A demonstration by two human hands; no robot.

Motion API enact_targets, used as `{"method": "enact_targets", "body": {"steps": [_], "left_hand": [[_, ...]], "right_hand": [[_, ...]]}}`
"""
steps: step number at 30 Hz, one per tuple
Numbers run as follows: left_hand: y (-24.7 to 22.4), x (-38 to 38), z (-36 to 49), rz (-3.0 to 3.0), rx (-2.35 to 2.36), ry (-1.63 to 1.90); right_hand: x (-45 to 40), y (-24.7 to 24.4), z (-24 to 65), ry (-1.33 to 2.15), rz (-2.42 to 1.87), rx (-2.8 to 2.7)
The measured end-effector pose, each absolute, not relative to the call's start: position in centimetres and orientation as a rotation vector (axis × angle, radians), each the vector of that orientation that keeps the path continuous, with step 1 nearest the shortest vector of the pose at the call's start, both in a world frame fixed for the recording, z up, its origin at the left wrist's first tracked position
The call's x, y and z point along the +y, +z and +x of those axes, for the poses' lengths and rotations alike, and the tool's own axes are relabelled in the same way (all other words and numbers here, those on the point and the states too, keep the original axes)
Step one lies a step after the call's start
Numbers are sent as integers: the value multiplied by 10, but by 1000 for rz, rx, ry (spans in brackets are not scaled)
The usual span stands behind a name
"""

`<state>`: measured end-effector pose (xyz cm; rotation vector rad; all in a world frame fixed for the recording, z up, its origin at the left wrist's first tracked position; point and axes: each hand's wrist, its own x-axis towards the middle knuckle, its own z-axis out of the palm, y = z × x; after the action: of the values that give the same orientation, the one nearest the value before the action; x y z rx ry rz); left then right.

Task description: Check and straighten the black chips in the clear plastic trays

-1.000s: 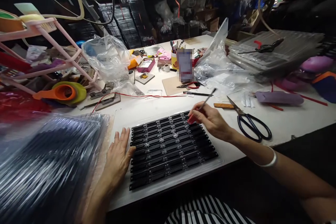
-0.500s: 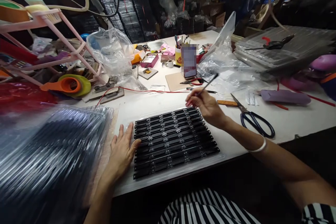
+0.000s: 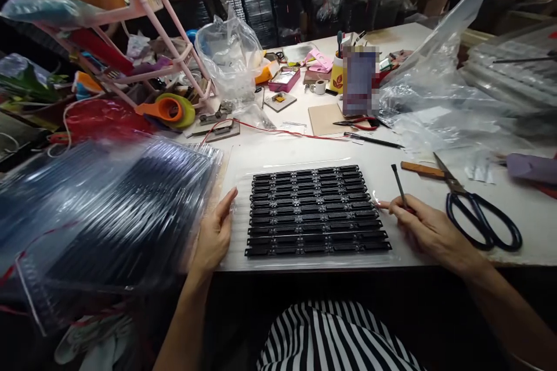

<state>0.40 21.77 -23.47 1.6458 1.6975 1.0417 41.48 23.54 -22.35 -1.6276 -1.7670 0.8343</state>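
Note:
A clear plastic tray (image 3: 243,226) lies on the white table with several rows of black strip-like parts (image 3: 317,211) in it. My left hand (image 3: 216,232) is at the tray's left edge, its thumb along the rim and the other fingers mostly hidden. At the right side, my right hand (image 3: 420,220) holds a thin dark stick-like tool (image 3: 398,182) that points up and away. One fingertip of that hand reaches toward the tray's right edge.
Scissors (image 3: 483,217) and an orange-brown strip (image 3: 421,170) lie at the right. Stacked plastic-wrapped dark trays (image 3: 117,214) fill the left. Behind are pliers (image 3: 359,123), a phone (image 3: 359,81), a yellow cup (image 3: 337,76) and a pink rack (image 3: 174,49).
The view has turned left. My right hand has come down from the tray's far right corner to its right side, still with the tool. My left hand has stayed by the left edge.

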Motion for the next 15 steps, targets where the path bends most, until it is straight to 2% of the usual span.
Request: {"method": "enact_targets", "body": {"steps": [3, 9, 15], "left_hand": [[-238, 226, 1, 1719, 1734, 1036], [-234, 254, -8, 1847, 1823, 923], [-218, 259, 12, 2034, 1918, 632]], "right_hand": [[235, -233, 405, 1039, -1627, -1707], [251, -236, 387, 1137, -1565, -1518], [247, -241, 373, 930, -1483, -1402]]}}
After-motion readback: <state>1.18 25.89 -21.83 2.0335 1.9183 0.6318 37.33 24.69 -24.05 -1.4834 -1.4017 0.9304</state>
